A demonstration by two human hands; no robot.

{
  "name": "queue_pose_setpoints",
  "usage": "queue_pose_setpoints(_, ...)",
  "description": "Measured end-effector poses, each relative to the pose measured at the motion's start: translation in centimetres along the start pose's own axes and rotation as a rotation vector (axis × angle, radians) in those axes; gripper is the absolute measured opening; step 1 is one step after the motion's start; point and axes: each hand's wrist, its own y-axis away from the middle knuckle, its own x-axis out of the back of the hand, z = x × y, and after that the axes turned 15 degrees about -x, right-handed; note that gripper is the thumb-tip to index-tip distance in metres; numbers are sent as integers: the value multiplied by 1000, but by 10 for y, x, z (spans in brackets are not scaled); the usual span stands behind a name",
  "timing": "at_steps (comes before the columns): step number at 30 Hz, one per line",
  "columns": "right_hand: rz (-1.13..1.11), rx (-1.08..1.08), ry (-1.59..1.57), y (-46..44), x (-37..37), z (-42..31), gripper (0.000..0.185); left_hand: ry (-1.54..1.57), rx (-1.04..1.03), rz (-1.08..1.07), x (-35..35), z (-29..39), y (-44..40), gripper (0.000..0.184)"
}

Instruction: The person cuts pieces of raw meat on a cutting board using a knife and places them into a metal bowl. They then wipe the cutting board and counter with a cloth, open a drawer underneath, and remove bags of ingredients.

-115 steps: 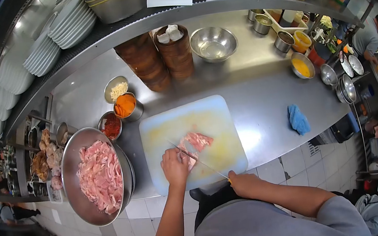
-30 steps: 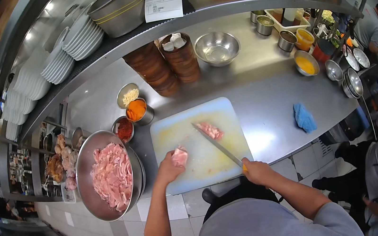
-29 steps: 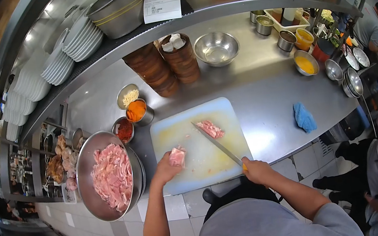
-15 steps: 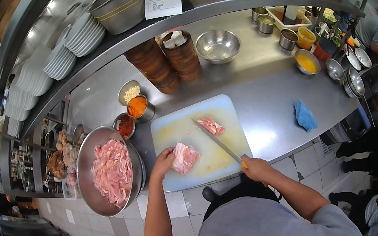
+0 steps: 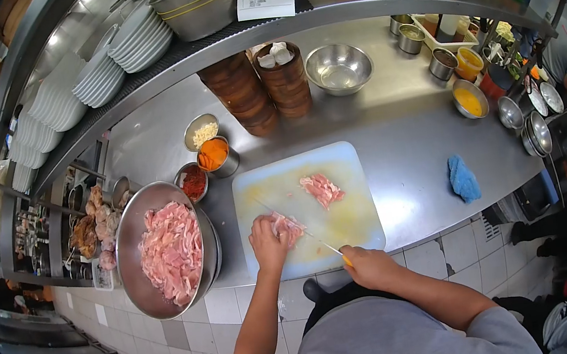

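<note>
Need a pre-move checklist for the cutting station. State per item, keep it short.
1. Right hand on the knife handle: ok, gripped.
2. Left hand on the meat piece: ok, resting on it.
3. Left fingertips clear of the blade: cannot tell; the blade runs close by and contact is unclear.
4. Cutting board free of other meat: not ok, a small meat pile lies toward its far right.
5. Blue cloth off the board: ok, on the counter to the right.
6. Board secured against slipping: cannot tell.

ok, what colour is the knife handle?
The knife handle is yellow, where it shows at the right hand; head view.
</note>
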Motion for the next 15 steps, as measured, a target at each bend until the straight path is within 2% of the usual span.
queue_pose_setpoints(10,-112,-85,134,18,20,-19,26,-88,32,-20,-4,5,-6,32)
queue_pose_setpoints(15,-141,-42,181,-2,16,-23,26,-116,47,-58,-5,2,-6,34)
